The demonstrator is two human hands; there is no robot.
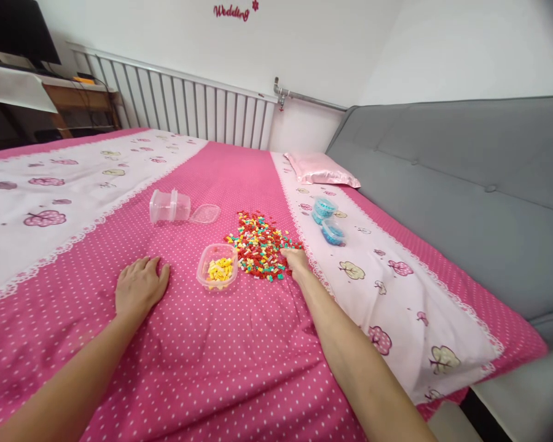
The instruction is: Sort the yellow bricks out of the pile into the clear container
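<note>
A heap of small red, yellow, teal and white pieces (260,248), like tiny building bricks, lies spread on the pink dotted bedsheet (221,356). At the heap's right edge is my right hand (297,260), its fingers drawn together among the pieces. Whether a piece is between those fingertips I cannot make out. Left of the heap stands an open clear plastic tub (203,283) with yellow pieces (220,270) in it. My left hand (141,283) rests flat on the sheet to the left of this tub, fingers apart, holding nothing.
Beyond my left hand, clear stacked tubs (169,206) lie on their side beside a clear lid (205,213). To the right sit tubs of blue pieces (333,232) and light blue pieces (323,209). A pink pillow (321,169) lies by the grey headboard (456,159).
</note>
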